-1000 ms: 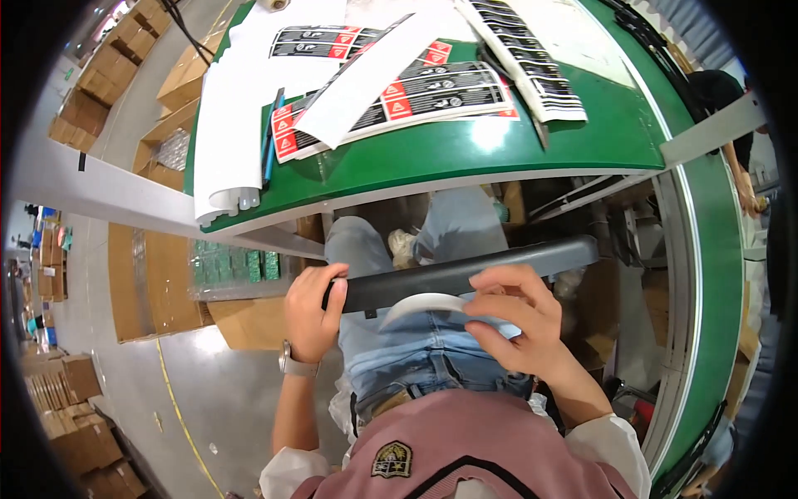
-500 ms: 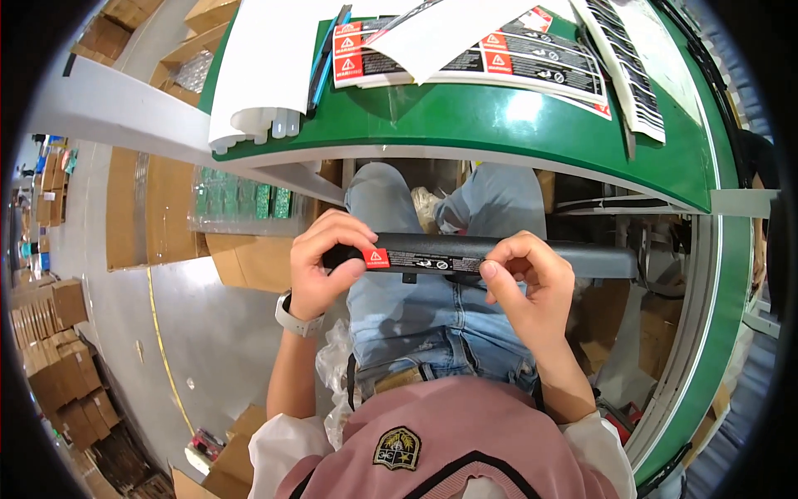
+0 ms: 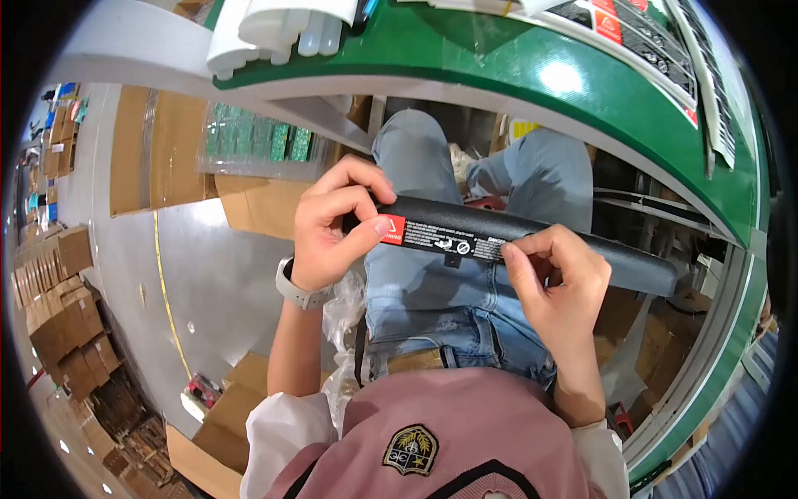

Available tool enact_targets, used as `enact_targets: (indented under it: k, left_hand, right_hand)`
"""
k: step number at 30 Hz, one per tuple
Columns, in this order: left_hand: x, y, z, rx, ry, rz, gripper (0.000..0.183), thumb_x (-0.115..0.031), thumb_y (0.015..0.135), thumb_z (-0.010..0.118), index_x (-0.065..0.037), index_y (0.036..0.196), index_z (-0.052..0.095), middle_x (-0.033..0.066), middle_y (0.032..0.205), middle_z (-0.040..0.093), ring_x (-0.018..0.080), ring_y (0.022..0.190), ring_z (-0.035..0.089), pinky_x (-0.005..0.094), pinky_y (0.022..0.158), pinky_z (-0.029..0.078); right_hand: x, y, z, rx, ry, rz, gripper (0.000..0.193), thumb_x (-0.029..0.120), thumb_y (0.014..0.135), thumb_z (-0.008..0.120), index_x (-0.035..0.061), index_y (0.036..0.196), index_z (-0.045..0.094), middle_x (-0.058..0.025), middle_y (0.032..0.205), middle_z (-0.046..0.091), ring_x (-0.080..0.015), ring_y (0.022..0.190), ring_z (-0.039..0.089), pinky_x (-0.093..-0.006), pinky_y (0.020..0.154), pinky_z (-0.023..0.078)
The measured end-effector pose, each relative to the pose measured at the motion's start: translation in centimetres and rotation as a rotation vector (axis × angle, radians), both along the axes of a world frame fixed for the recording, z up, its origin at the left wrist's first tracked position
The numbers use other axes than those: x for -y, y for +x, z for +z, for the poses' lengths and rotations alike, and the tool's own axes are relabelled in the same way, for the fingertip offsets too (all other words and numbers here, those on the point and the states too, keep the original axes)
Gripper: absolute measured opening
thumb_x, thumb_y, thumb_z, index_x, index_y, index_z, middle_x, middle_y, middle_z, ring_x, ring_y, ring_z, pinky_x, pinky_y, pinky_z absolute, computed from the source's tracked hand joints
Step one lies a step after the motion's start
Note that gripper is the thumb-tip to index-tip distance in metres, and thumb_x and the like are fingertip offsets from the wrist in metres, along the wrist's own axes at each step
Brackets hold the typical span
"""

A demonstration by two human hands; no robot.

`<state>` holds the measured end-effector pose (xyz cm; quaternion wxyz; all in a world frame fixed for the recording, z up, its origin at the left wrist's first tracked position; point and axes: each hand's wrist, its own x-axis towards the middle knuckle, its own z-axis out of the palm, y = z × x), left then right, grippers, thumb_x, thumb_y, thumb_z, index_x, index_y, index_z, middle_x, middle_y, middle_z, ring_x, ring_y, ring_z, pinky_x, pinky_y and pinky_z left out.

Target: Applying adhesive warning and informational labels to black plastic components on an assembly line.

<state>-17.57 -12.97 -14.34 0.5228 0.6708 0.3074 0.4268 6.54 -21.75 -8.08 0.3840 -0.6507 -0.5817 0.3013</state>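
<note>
Across my lap lies a long black plastic bar [image 3: 615, 254], its right end lower than its left. A black warning label [image 3: 445, 237] with a red left end runs along the side facing me. My left hand [image 3: 341, 220], with a pale watch on its wrist, closes round the bar's left end, its thumb on the red part of the label. At the label's right end, my right hand [image 3: 561, 279] pinches the label's edge against the bar with thumb and forefinger, its other fingers curled. Whether that end is stuck down cannot be seen.
A green-topped table [image 3: 499, 71] stands ahead, bearing white rolls [image 3: 287, 33] and warning label sheets [image 3: 611, 25]. Beneath it on the left, a clear tray of green circuit boards [image 3: 249, 137] sits by cardboard boxes [image 3: 133, 158]. More cartons [image 3: 66, 362] are stacked far left.
The head view has shifted, so the table sits higher in it. The bar has tilted, right end down. My left thumb has come onto the label's red part; my right hand still pinches the other end.
</note>
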Motion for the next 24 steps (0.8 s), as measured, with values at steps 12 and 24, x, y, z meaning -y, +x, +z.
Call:
enact_targets:
  k: [12,24]
  left_hand:
    - [0.17,0.79,0.39,-0.103,0.032,0.006,0.019,0.000,0.067,0.062,-0.002,0.061,0.045,0.0099,0.090,0.061,0.0159,0.073,0.051,0.0271,0.061,0.042]
    - [0.08,0.72,1.03,-0.227,0.016,-0.016,0.023,0.000,0.066,0.065,-0.003,0.060,0.043,0.0117,0.093,0.061,0.0139,0.072,0.053,0.0262,0.061,0.042]
  right_hand:
    - [-0.45,0.34,0.45,-0.015,-0.108,0.006,0.012,-0.001,0.079,0.073,-0.0010,0.073,0.062,-0.0034,0.064,0.062,-0.0054,0.051,0.057,-0.0192,0.045,0.042]
    - [-0.54,0.27,0.63,-0.029,-0.150,-0.004,0.013,-0.001,0.079,0.073,-0.0012,0.073,0.062,-0.0030,0.063,0.060,-0.0050,0.051,0.056,-0.0189,0.045,0.041]
